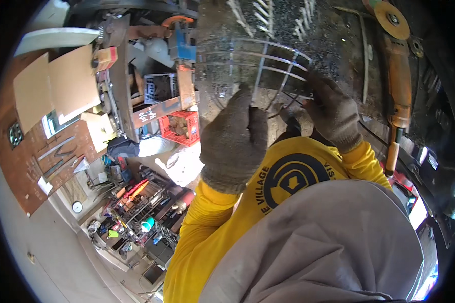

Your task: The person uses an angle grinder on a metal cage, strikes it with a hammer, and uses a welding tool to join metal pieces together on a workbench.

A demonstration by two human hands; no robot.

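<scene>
A curved basket-like frame of shiny metal wire (pixel 261 63) lies at the edge of the dark workbench, in front of me. My left hand (pixel 233 139), in a grey-brown knit glove, is closed at the frame's near left side; its thumb points up and the fingertips are hidden. My right hand (pixel 334 113), gloved alike, is at the frame's right end. Its fingers are pinched together on a thin dark wire (pixel 291 102) that runs between the two hands. Whether this wire is joined to the frame cannot be seen.
An angle grinder (pixel 398 76) with a tan disc lies on the bench at right. Beside it is a thin metal rod (pixel 365 60). Short metal pieces (pixel 262 15) lie at the back. A red crate (pixel 181 128) and a tool-laden rack (pixel 146 207) are at left.
</scene>
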